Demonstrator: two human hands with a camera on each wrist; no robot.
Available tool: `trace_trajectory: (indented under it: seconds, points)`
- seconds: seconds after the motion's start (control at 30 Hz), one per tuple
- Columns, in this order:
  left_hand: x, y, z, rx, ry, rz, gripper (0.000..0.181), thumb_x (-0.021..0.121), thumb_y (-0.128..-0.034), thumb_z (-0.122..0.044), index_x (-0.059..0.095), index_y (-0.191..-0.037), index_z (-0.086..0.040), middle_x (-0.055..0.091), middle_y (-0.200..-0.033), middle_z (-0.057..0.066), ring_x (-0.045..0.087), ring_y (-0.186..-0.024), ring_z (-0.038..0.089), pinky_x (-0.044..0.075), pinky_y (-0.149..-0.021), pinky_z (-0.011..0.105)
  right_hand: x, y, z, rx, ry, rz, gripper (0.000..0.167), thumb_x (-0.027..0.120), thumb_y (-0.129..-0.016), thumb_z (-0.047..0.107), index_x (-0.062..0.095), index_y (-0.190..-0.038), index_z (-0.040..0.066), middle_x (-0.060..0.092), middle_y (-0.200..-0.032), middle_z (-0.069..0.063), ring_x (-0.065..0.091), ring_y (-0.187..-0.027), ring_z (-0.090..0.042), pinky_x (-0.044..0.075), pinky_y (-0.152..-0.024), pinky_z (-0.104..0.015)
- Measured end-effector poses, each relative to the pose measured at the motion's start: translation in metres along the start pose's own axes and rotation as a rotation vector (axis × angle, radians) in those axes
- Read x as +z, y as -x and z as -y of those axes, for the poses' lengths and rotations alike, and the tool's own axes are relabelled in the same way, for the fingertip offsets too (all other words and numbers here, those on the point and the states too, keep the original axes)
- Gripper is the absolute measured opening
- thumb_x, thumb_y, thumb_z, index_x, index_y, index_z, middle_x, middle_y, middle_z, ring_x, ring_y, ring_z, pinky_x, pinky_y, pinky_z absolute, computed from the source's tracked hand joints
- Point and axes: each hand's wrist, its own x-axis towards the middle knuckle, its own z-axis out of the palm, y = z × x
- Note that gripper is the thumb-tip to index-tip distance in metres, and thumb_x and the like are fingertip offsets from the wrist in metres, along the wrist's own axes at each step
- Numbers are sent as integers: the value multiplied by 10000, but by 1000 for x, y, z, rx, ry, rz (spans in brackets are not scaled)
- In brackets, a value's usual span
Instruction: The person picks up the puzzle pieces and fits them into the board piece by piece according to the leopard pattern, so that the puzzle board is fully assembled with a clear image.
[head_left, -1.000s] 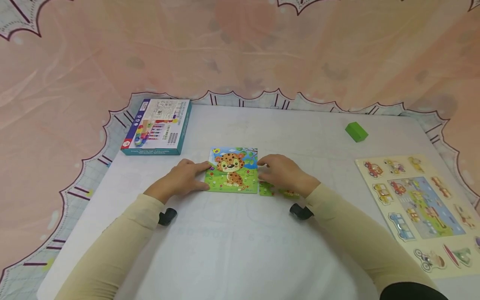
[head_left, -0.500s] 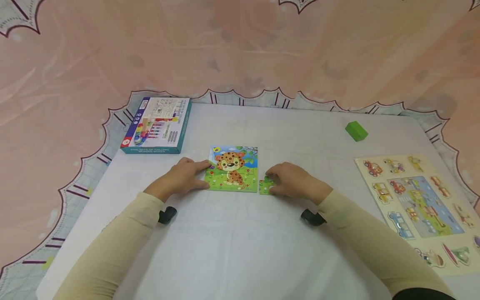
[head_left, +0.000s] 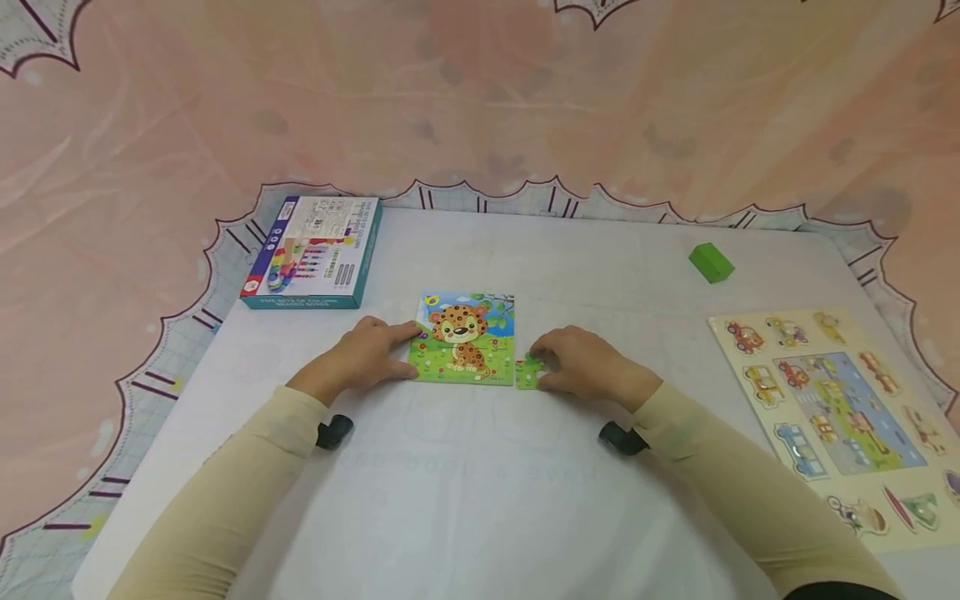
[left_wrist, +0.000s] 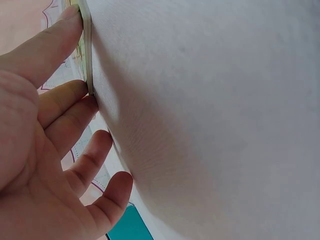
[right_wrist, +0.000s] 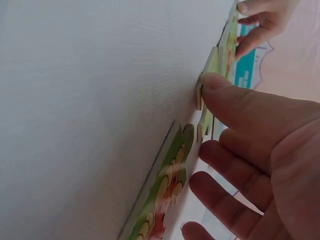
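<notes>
A square leopard picture puzzle (head_left: 462, 340) lies flat at mid-table. My left hand (head_left: 362, 354) rests at its left edge; thumb and forefinger are spread and touch that edge, and in the left wrist view the other fingers are loosely extended. My right hand (head_left: 588, 362) is just right of the picture, pinching a green puzzle piece (head_left: 527, 374) between thumb and forefinger. That piece lies close beside the picture's lower right edge, partly hidden by the fingers. In the right wrist view another puzzle piece (right_wrist: 165, 185), green with red and yellow, lies on the table under the hand.
At the back left is a flat box (head_left: 315, 254) with a teal side. A green block (head_left: 711, 262) sits at the back right. A cream puzzle board (head_left: 832, 425) with vehicle shapes lies at the right. White cloth (head_left: 450, 500) covers the table.
My right hand has moved from the picture's right edge rightward and slightly nearer, onto the green piece. My left hand has stayed at the left edge. Little differs over the last half second.
</notes>
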Motion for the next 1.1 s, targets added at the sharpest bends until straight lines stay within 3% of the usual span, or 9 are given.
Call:
trace_trajectory:
  seconds: [0.53, 1.1]
  points:
    - [-2, 1, 0, -13, 17, -8, 769, 773, -886, -363, 418, -1543, -175, 453, -1421, 230, 352, -1305, 396, 381, -1031, 580, -1, -6, 0, 7, 2, -41, 296, 763, -882, 177, 719, -1138, 34, 702, -1131, -68, 611, -1068, -254, 459, -978, -432]
    - [2, 1, 1, -2, 20, -7, 763, 776, -880, -370, 435, -1535, -176, 453, -1407, 249, 365, -1292, 407, 381, -1027, 591, 2, -5, 1, 35, -15, -52, 350, 736, -896, 167, 684, -1201, 2, 680, -1199, -105, 594, -1158, -287, 426, -1032, -442]
